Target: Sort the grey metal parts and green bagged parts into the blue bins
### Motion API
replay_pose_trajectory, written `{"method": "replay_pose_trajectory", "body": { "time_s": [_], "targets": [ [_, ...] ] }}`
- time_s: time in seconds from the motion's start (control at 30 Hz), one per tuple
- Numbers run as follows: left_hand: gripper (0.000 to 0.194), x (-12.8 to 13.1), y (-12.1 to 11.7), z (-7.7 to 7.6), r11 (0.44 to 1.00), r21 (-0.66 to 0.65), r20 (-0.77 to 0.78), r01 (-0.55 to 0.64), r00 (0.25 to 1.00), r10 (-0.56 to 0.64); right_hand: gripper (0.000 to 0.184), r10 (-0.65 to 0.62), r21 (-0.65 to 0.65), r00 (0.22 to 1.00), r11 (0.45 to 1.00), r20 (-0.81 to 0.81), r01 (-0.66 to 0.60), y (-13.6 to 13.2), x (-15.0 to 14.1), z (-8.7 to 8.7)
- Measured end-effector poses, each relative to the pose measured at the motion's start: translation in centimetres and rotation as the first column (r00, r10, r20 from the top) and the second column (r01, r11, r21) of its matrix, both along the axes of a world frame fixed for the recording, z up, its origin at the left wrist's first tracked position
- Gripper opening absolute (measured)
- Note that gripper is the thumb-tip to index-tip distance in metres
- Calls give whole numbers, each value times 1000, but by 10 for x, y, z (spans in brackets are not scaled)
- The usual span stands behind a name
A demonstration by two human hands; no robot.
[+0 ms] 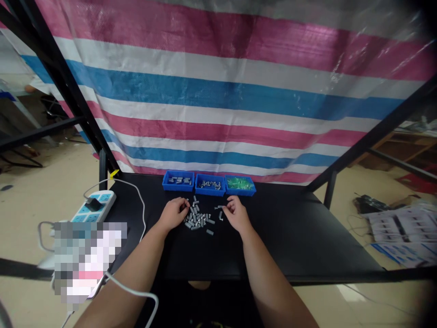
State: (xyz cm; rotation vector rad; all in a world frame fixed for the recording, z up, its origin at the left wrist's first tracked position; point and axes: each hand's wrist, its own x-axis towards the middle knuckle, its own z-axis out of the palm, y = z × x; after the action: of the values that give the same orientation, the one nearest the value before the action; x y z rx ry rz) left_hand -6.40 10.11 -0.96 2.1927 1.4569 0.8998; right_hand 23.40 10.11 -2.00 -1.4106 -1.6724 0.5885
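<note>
Small grey metal cylinders (196, 218): we log them in a loose heap on a black tabletop (290, 246), between both hands. Left hand (173, 215) pinched narrow, its hold too small to tell; right hand (235, 214) pinches one cylinder (219, 207). Three blue trays (178, 188) stand behind.
</note>
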Motion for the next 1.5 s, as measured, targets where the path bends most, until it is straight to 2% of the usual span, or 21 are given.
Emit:
{"method": "replay_pose_trajectory", "body": {
  "time_s": [0.13, 0.27, 0.47, 0.6, 0.73, 0.8, 0.93, 1.1, 1.2, 1.33, 1.5],
  "targets": [
    [11, 0, 0, 1, 1000, -7, 4, 8, 1000, -8, 26, 62, 56, 994, 996, 91, -68, -12, -5, 3],
    [11, -1, 0, 0, 1000, -3, -1, 11, 1000, -11, 14, 25, 103, 996, 994, 89, -34, -10, -9, 9],
    [11, 0, -1, 0, 1000, -1, 0, 1, 1000, -1, 8, 131, 18, 986, 991, 105, -134, -25, -2, 16],
    [12, 1, -2, 1, 1000, 3, -1, -7, 1000, 7, 4, 169, 62, 974, 982, 149, -180, -41, 0, 15],
    [11, 1, -1, 1, 1000, 0, 6, -4, 1000, 4, 3, 193, 67, 965, 976, 177, -208, -43, -3, 13],
    [11, 1, -1, 0, 1000, -1, 10, -9, 1000, 9, 7, 176, 76, 972, 979, 159, -190, -41, -4, 13],
    [10, 1, -1, 1, 1000, -5, 8, -10, 1000, 10, 25, 100, 139, 995, 985, 19, -102, -37, -2, 9],
    [11, 1, -1, 2, 1000, -5, 8, -2, 1000, 2, 25, 104, 87, 983, 992, -153, -91, -32, 0, -3],
    [11, 1, -1, 2, 1000, -6, 9, 0, 1000, 0, 23, 72, 59, 982, 996, -176, -63, -32, -1, -5],
    [11, 1, -1, 2, 1000, -11, 0, -7, 1000, 7, 21, -5, 97, 988, 995, -153, 21, -32, -4, 1],
    [11, 0, -1, 2, 1000, -7, 15, -4, 1000, 4, 22, -105, 240, 989, 962, -103, 127, -29, -7, 23]
  ]
}}
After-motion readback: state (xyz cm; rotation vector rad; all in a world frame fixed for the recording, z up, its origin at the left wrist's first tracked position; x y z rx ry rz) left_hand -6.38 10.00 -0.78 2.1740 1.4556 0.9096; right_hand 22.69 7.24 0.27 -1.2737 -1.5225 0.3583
